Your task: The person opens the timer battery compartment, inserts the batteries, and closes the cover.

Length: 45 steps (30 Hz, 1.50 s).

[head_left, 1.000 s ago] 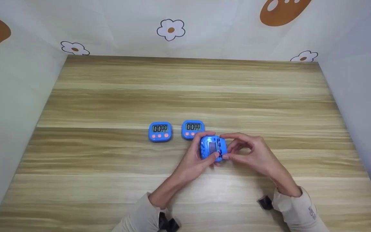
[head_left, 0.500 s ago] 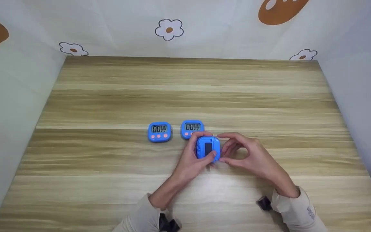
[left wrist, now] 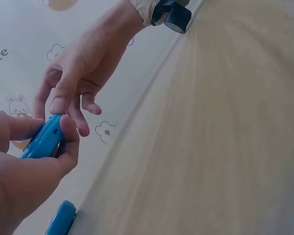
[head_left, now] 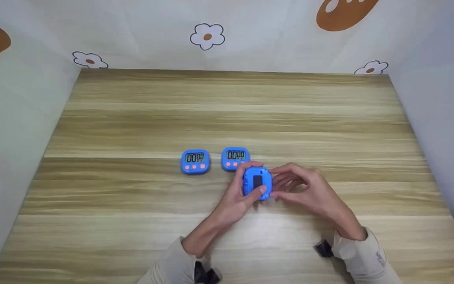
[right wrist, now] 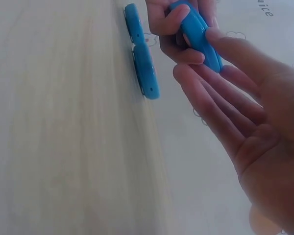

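In the head view, my left hand (head_left: 235, 199) grips a blue digital timer (head_left: 257, 180) above the wooden table, its back with a dark rectangle facing up. The left thumb lies across that back. My right hand (head_left: 314, 189) pinches the timer's right edge between thumb and forefinger, the other fingers bent behind. The right wrist view has the held timer (right wrist: 201, 39) tilted, with the right thumb touching its edge. From the left wrist, the timer (left wrist: 45, 139) appears edge-on. Its display side is hidden from the head view.
Two more blue timers lie display up on the table (head_left: 140, 118), a left one (head_left: 195, 161) and a right one (head_left: 235, 157); both read zeros. The right one sits just behind the left hand's fingers. Patterned white cloth walls (head_left: 250, 39) border the table at the back and sides.
One second ago the timer's battery slot showed along a gap beside its cover; now the cover sits flush on the back. The timer shifted left, then slightly right again, in the hands.
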Available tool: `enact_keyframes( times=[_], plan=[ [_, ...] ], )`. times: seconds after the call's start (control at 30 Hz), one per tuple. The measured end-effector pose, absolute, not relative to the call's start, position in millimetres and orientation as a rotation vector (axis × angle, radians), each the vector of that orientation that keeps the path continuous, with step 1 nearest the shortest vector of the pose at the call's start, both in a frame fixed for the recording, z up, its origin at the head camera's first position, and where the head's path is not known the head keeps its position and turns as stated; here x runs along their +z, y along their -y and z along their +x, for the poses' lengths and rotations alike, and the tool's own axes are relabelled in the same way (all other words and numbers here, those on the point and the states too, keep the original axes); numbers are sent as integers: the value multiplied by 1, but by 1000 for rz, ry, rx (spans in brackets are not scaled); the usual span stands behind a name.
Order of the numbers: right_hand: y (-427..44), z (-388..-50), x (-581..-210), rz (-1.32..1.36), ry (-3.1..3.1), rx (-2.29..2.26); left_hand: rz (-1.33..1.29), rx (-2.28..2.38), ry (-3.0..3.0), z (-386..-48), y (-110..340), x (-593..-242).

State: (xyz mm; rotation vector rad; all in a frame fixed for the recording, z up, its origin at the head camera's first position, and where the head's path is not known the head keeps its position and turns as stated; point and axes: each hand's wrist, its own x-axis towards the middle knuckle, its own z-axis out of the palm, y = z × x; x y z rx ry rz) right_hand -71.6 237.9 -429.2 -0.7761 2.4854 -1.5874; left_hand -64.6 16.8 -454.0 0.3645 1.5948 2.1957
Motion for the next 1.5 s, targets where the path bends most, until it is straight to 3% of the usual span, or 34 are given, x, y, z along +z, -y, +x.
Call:
enact_keyframes(
  times=[0.27, 0.47, 0.93, 1.17, 1.37, 1.5],
  plan=[
    [-239, -72, -429, -782, -2489, -1475, 339, 2125, -1723, -64, -16, -454],
    [-245, -72, -428, -896, -2489, -1262, 579, 1897, -1935, -69, -7, -451],
    [-245, -72, -432, -754, -2616, -1220, 740, 1591, -2361, -71, -3, -447],
    [-243, -70, -426, -819, -2612, -1323, 744, 1584, -2438, -72, -3, -448],
    [-231, -64, -406, -975, -2554, -1414, 736, 1765, -2164, -70, -4, -448],
    [-235, -70, -422, -1010, -2626, -1343, 676, 1987, -1858, -70, -6, -451]
  ],
)
